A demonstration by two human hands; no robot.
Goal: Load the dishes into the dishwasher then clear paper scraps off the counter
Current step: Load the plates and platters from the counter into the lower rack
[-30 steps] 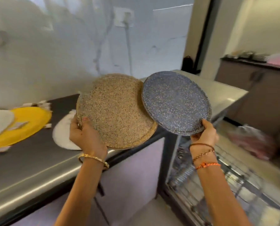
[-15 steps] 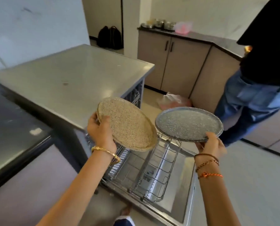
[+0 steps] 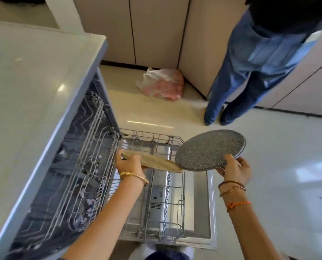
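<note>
Speckled plates now over the open dishwasher rack, ready to slot in.

Half a second ago both plates were held chest-high above the steel table (image 3: 34, 76); now the view has tipped down and the left hand (image 3: 130, 163) has lowered its round tan speckled plate (image 3: 156, 162) almost edge-on, just above the pulled-out grey wire lower rack (image 3: 150, 139), fingers curled shut around its near rim. The right hand (image 3: 233, 168) is likewise closed on the rim of the round dark grey speckled plate (image 3: 210, 149), which sits higher, tilted, and overlaps the tan plate's right end. Neither plate touches the rack yet, so loading looks about to begin with the tan one; the paper scraps are out of view and that part is not yet started. A bystander in blue jeans (image 3: 254, 72) stands beyond the dishwasher's dropped steel door (image 3: 201, 222).
</note>
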